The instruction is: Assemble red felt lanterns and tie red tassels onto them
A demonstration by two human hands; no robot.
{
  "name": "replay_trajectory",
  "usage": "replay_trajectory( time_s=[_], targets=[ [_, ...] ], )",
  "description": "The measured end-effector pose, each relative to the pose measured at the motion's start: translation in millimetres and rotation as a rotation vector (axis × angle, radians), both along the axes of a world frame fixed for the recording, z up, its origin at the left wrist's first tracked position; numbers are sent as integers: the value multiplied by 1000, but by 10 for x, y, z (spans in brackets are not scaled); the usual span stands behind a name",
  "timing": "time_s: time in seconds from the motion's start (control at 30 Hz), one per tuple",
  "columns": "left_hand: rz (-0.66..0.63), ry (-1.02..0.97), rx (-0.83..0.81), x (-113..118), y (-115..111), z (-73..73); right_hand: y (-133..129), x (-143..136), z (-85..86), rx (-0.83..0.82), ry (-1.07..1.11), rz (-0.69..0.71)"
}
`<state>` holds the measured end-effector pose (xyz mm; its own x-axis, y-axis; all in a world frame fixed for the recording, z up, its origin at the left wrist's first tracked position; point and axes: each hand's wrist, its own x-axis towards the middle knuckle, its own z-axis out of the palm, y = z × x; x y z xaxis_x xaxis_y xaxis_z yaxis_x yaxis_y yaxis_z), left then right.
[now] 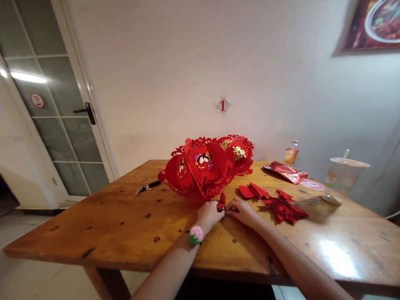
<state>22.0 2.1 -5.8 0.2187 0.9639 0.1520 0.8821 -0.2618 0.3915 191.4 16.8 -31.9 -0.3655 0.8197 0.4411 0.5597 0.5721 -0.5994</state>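
My left hand (210, 213), with a pink and green strawberry-like band at the wrist, pinches a small folded red paper piece (221, 201) above the table. Close against it, my right hand (241, 211) has its fingertips pressed together at the same piece's edge; whether they grip it is hard to see. Just beyond both hands sits a red paper lantern (203, 164) with cartoon couple pictures and "love" lettering. Behind it on the right is another red lantern (240, 153) with gold characters. Loose red paper pieces (285, 208) lie to the right of my right hand.
On the wooden table (125, 225), keys (146, 188) lie left of the lanterns. A red packet (286, 171), an orange drink bottle (292, 153) and a large plastic cup with a straw (343, 175) stand or lie at the right. A wall rises behind the table.
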Motion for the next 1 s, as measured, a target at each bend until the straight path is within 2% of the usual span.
replay_trajectory(
  time_s=[0.3, 0.67, 1.0],
  targets=[
    [8, 31, -10, 16, 32, -30, 0, 4, -13, -18, -75, -12],
    [-1, 29, 23, 21, 9, -60, 13, -30, 20, -79, -240, -106],
    [-66, 29, -13, 9, -36, -48, 100, 43, 18, -205, -256, -77]
  ],
)
